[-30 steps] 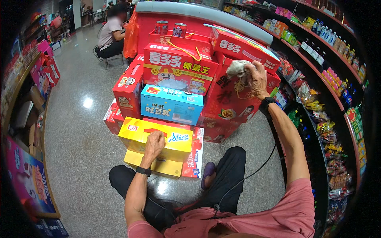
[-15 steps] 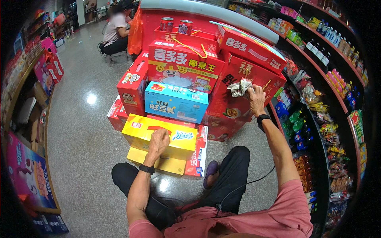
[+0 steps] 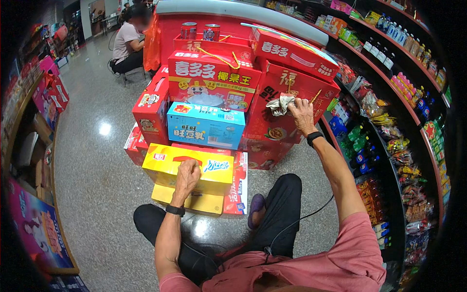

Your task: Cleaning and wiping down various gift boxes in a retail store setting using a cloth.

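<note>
My left hand [image 3: 188,176] is closed at the red handle on top of a yellow carton [image 3: 214,176]; the fingertips are hidden. That carton lies on another yellow carton [image 3: 194,200]. My right hand [image 3: 302,116] grips a crumpled grey-white cloth [image 3: 280,104] against the face of a tall red gift box [image 3: 277,129]. A yellow cord handle [image 3: 316,96] shows beside the right hand. Behind the yellow carton sits a light-blue carton [image 3: 204,132], in front of a large red carton [image 3: 214,92].
Another red carton [image 3: 292,53] lies atop the tall box. Two cans [image 3: 211,32] stand at the back. Shelves of drinks and snacks [image 3: 369,146] line the right side. A seated person [image 3: 129,46] is at the far left. A black cable [image 3: 311,221] crosses by my knee.
The view has shifted, so the stack sits slightly further left. My right hand, with the cloth, stays at the tall red box's face. My left hand stays on the yellow carton.
</note>
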The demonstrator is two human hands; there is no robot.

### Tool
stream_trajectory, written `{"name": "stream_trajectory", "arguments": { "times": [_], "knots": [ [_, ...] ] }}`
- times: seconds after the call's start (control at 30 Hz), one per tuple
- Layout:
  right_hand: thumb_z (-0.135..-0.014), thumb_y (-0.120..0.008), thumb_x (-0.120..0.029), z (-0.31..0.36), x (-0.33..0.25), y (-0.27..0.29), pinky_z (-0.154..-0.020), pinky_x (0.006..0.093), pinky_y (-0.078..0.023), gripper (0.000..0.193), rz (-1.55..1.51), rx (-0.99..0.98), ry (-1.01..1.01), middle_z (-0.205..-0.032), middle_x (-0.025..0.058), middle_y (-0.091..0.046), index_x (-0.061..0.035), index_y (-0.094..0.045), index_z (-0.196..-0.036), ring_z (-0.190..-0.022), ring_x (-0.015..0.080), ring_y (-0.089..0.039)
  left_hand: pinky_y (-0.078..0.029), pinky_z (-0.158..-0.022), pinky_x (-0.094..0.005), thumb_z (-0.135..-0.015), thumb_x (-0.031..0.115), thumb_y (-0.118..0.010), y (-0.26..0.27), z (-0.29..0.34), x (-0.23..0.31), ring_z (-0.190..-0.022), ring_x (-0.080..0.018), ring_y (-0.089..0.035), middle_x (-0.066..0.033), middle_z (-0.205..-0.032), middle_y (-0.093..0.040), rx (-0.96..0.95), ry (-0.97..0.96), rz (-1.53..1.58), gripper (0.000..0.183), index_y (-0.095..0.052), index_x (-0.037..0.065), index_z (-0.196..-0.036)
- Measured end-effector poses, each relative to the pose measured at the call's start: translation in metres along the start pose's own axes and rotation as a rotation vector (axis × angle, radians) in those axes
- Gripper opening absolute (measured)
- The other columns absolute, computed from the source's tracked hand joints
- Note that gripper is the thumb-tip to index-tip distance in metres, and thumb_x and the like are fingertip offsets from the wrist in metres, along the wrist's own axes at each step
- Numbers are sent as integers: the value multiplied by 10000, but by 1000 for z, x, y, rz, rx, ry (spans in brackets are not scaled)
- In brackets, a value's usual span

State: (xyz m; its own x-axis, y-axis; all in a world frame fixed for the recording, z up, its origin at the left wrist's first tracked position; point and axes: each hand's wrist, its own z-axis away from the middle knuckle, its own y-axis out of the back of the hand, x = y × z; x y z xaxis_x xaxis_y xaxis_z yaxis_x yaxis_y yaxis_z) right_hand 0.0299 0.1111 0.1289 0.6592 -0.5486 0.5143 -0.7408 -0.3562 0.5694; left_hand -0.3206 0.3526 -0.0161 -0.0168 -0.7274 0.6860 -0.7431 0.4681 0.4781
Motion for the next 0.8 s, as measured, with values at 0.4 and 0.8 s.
{"name": "stream_trajectory", "arguments": {
  "times": [0.4, 0.8],
  "knots": [
    [-705, -579, -128, 51, -26, -27, -669, 391, -419, 220, -157, -199, 48, -925, 79, -444, -174, -540, -917, -835, 266, -491, -415, -631, -389, -777, 95, -509, 3, 2, 0, -659, -305, -521, -173, -676, -532, -9, 17, -5, 129, -523, -20, -721],
    [-652, -688, -154, 101, -44, -45, -711, 398, -524, 295, -179, -1016, -244, -931, 170, -580, -124, -637, -941, -847, 329, -627, -422, -645, -411, -752, 58, -511, 3, 5, 10, -681, -330, -542, -185, -694, -571, -47, 96, 6, 104, -563, -32, -749]
  ]
}}
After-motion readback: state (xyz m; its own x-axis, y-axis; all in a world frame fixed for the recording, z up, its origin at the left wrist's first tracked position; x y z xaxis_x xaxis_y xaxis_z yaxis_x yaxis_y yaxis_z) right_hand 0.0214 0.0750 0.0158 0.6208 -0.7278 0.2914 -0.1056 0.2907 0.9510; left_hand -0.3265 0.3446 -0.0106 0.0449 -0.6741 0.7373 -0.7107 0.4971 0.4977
